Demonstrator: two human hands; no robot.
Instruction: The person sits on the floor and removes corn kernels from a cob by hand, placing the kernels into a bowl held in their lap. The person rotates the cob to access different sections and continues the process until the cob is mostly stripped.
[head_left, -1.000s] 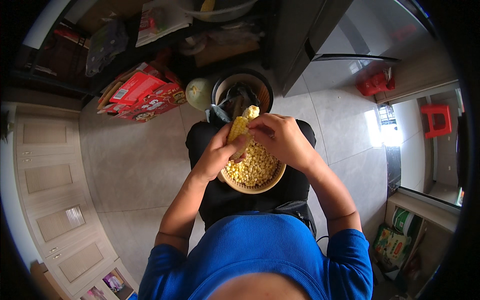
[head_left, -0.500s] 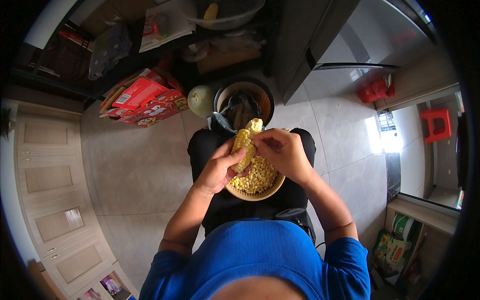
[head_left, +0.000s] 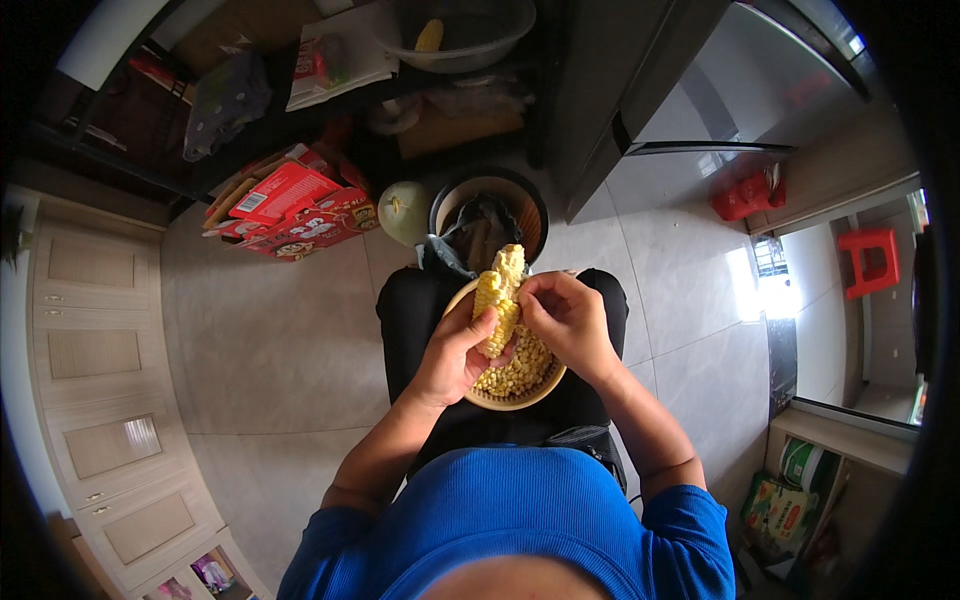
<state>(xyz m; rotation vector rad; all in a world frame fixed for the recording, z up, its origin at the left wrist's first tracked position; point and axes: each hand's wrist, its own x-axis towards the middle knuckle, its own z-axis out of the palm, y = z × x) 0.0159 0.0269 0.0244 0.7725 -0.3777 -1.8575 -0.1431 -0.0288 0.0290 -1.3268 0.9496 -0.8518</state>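
A partly stripped ear of corn (head_left: 494,318) is held upright in my left hand (head_left: 455,352), whose thumb and fingers wrap round its lower part. The top of the ear shows bare, pale cob, while yellow kernels still cover the lower left. Bent in a pinch, the fingers of my right hand (head_left: 566,318) press against the ear's right side. Its fingertips are partly hidden there. Directly below both hands, a tan bowl (head_left: 513,404) on my lap holds loose corn kernels (head_left: 518,376).
Beyond my knees stands a round bin (head_left: 540,205) with a dark liner, beside a pale green melon (head_left: 404,212). Red cartons (head_left: 300,210) lie at the far left. A clear basin (head_left: 475,50) with another ear sits on the dark shelf. A refrigerator (head_left: 740,80) is at far right.
The ear of corn has turned a little more upright. Both hands have shifted slightly nearer to me, and my right hand still pinches at the ear's side.
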